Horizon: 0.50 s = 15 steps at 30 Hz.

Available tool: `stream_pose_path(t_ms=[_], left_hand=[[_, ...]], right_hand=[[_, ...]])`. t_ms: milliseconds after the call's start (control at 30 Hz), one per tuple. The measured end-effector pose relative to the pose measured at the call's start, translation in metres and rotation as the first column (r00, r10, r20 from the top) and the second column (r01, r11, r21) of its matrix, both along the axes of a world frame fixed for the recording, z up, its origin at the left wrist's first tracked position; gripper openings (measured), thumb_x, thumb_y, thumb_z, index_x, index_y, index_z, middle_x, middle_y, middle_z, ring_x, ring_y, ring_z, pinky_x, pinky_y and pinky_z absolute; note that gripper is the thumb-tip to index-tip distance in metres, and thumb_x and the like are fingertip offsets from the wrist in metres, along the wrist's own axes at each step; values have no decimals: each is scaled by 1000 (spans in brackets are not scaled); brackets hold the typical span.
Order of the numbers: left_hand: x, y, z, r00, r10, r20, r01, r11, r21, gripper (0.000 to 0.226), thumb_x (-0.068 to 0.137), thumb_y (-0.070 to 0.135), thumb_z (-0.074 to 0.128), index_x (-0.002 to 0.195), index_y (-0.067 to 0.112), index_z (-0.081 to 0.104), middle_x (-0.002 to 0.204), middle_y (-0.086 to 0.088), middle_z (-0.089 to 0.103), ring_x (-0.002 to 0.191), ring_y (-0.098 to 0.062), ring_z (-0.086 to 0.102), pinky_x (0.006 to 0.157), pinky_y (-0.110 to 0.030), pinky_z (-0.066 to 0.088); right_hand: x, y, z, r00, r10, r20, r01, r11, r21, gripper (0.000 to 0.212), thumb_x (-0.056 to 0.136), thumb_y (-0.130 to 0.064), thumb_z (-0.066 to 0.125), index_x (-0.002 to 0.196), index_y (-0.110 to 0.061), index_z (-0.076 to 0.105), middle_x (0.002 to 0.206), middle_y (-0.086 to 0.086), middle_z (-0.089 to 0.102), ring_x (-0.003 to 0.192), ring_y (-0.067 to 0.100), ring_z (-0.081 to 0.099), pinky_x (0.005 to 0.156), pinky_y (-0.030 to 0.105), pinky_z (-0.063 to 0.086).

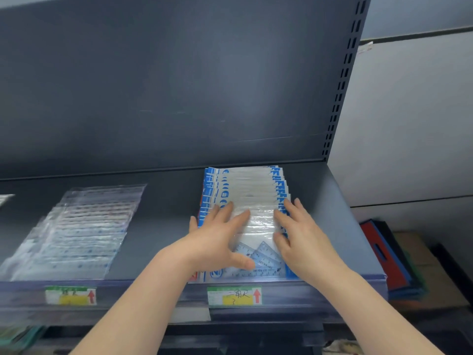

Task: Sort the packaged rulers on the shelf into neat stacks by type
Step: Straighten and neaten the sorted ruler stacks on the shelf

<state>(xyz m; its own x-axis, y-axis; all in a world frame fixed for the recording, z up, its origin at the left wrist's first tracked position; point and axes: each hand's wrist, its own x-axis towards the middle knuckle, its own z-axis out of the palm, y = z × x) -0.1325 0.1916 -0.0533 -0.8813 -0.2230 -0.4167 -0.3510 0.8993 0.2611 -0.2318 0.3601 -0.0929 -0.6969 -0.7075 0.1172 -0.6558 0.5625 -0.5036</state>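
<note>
Fingers of both hands lie flat and spread, gripping nothing: left hand [220, 237] and right hand [302, 239] flank the blue-edged ruler stack [252, 190], which runs near-to-far between them.

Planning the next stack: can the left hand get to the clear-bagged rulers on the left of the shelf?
Probably yes. The left hand lies flat on the blue-edged packets; only bare grey shelf separates it from the clear-bagged ruler stack.

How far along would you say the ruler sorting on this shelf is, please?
Done: clear-packaged rulers lie in one overlapping row at left. In hand: the left hand and right hand rest flat on the blue-edged set-square packs, squaring them. Left: both rows remain fanned, not neatly stacked.
</note>
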Motion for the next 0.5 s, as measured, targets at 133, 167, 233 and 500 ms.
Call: stream_pose_path(t_ms=[133, 167, 233, 500], left_hand=[[-3, 1, 6, 999, -2, -43, 0, 999, -36, 96, 79, 64, 66, 153, 45, 7, 164, 10, -8, 150, -13, -11, 116, -63, -6], [-4, 1, 7, 999, -19, -39, 17, 998, -59, 95, 79, 62, 67, 152, 45, 9, 164, 10, -5, 150, -12, -9, 116, -64, -6], [-5, 1, 8, 999, -52, -10, 51, 995, -91, 96, 77, 59, 71, 152, 45, 12, 164, 11, -1, 150, -13, -2, 115, -66, -6], [-1, 2, 10, 995, -61, -73, 53, 994, -99, 84, 82, 54, 69, 150, 41, 22, 163, 5, 9, 149, -17, 11, 118, -58, 9]], right_hand=[[2, -9, 8, 991, 82, -107, -68, 990, 122, 33, 93, -31, 48, 123, -17, 52, 137, 1, 42, 134, 26, 30, 100, 43, 38], [3, -10, 10, 990, 94, -106, -76, 984, 159, 33, 95, -32, 45, 124, -18, 51, 134, 0, 44, 132, 24, 32, 98, 41, 38], [4, -12, 12, 988, 113, -102, -91, 976, 195, 32, 97, -33, 41, 126, -21, 49, 126, -4, 47, 127, 21, 37, 93, 37, 38], [10, -13, 23, 985, 107, -136, -69, 964, 258, 24, 99, -36, 41, 114, -22, 53, 118, -7, 48, 131, 19, 34, 98, 38, 34]])
